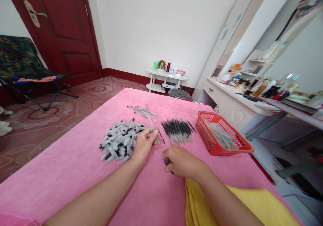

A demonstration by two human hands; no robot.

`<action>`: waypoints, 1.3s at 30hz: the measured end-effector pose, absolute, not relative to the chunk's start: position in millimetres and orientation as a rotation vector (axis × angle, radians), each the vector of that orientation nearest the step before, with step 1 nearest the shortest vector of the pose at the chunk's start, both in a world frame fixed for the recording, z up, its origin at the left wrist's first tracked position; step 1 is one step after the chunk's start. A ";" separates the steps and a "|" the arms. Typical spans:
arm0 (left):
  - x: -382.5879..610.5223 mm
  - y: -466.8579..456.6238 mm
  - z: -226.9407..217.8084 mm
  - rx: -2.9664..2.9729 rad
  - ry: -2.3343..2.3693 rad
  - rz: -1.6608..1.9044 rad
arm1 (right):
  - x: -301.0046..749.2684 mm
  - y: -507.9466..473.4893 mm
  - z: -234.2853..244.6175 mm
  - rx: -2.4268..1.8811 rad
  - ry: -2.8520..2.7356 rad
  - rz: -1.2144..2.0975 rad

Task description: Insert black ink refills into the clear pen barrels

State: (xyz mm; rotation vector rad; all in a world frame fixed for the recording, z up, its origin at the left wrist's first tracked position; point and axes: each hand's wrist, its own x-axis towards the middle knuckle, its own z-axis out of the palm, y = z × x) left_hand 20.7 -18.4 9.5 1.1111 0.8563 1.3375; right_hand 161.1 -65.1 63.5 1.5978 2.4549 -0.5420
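Observation:
My left hand (147, 139) is closed on a slim translucent pen barrel (148, 116), which points up and away from me. To its left lies a heap of translucent pen caps (118, 140) with black parts among them. Just right of it is a thin dark refill-like stick (161, 137) on the cloth. My right hand (180, 162) is curled nearer to me, its fingers around a small dark thing that is mostly hidden. Beyond that hand, a bundle of black-and-clear pen refills (177, 130) lies side by side. Several pens (141, 112) rest behind the caps.
A red plastic basket (214, 148) holding clear tubes (223, 136) stands at the right. Folded yellow cloth (249, 199) lies under my right forearm. The pink cloth (83, 152) covers the table. A dressing table (232, 98) with bottles is farther right.

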 end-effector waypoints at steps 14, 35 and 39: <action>21.7 -14.1 2.5 1.184 0.836 1.258 | 176.4 -48.3 44.9 1.957 2.469 -1.358; 22.3 -21.1 9.3 1.313 0.671 1.222 | 165.3 -49.8 52.0 2.338 2.319 -2.016; 23.9 -20.0 5.5 1.239 0.740 1.167 | 199.8 -57.8 80.5 2.482 2.151 -2.008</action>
